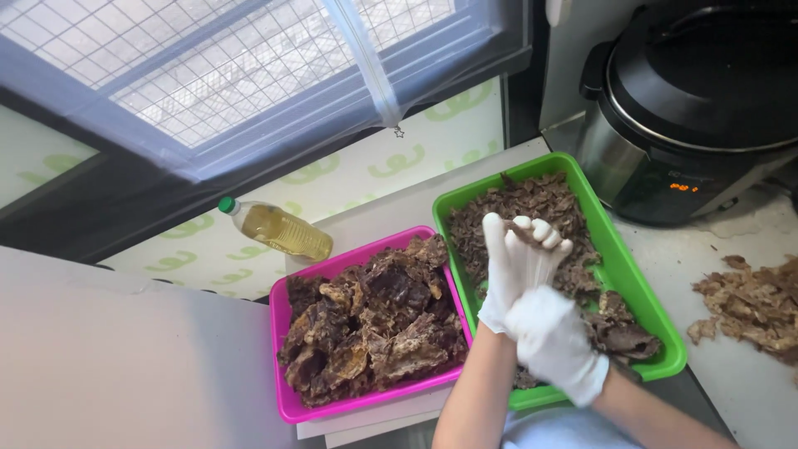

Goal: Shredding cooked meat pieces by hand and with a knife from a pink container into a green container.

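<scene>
Bare forearms come up from the bottom edge, both ending in white gloves over the green tray (640, 291). Right hand (555, 342) sits closest to the camera, curled shut with its knuckles up, pressed against the left hand (517, 262). That one points its fingers up and away, pinched together on a small dark shred (524, 233) of the dried brown stuff, held just above the pile of shredded pieces (532, 204) filling the far half of the tray. Can't tell if the right hand has anything inside its fist.

Surface-wise it's a pale tabletop (731, 374) jammed into a corner, with a window behind mesh netting up top and patterned wall tiles below it. A pink tray (287, 391) heaped with big dark chunks (374, 320) sits touching the green tray's left side, and both hang a little past the near edge. A plastic bottle of yellow oil (278, 229) lies on its side just behind the pink tray. A black and steel electric cooker (690, 108) crowds the far right corner, near the green tray's back rim. Loose lighter brown scraps (752, 308) lie on the tabletop to the right, with a strip of bare surface between them and the green tray.
</scene>
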